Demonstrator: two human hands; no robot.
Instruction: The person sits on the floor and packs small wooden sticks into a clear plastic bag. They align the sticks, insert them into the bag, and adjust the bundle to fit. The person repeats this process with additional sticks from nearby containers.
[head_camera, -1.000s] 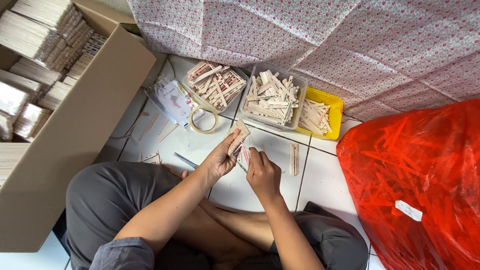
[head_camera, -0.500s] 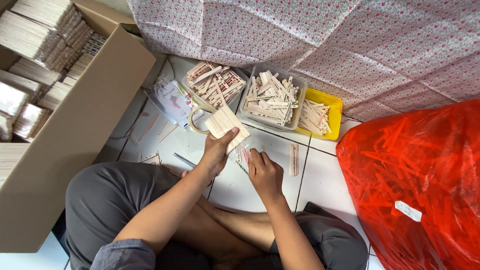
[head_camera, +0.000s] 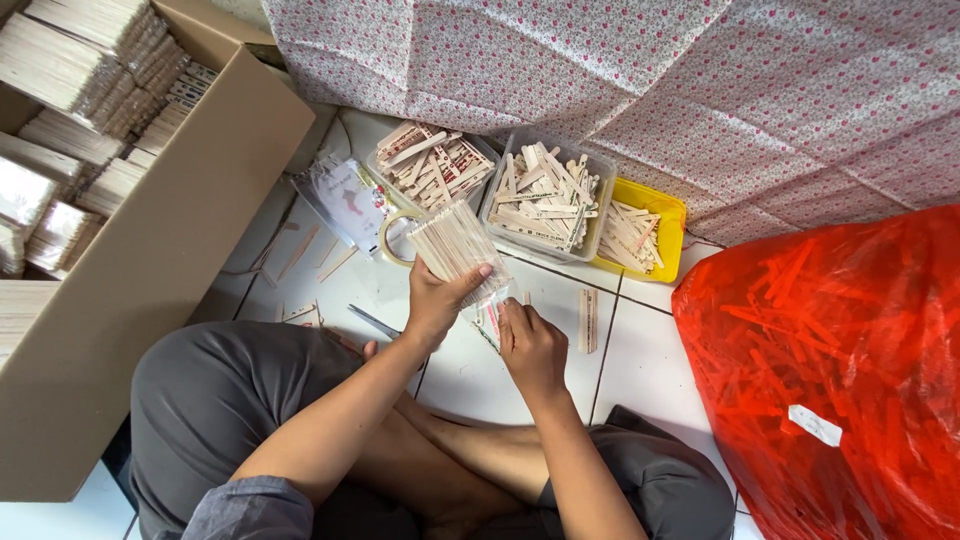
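The left hand (head_camera: 437, 300) is raised off the tiled floor (head_camera: 640, 370), forearm running up from the lap, fingers and thumb clamped around a clear-wrapped bundle of flat wooden sticks (head_camera: 452, 243) held tilted above a roll of tape (head_camera: 397, 237). The right hand (head_camera: 532, 345) sits lower and just beside it, wrist bent, fingertips pinching the loose wrapper at the bundle's lower end; its grip is partly hidden. Beyond the hands stand two clear tubs of sticks (head_camera: 545, 195) and a yellow tray (head_camera: 662, 215). A cardboard box (head_camera: 150, 230) lies to the left, a red bag (head_camera: 830, 370) to the right.
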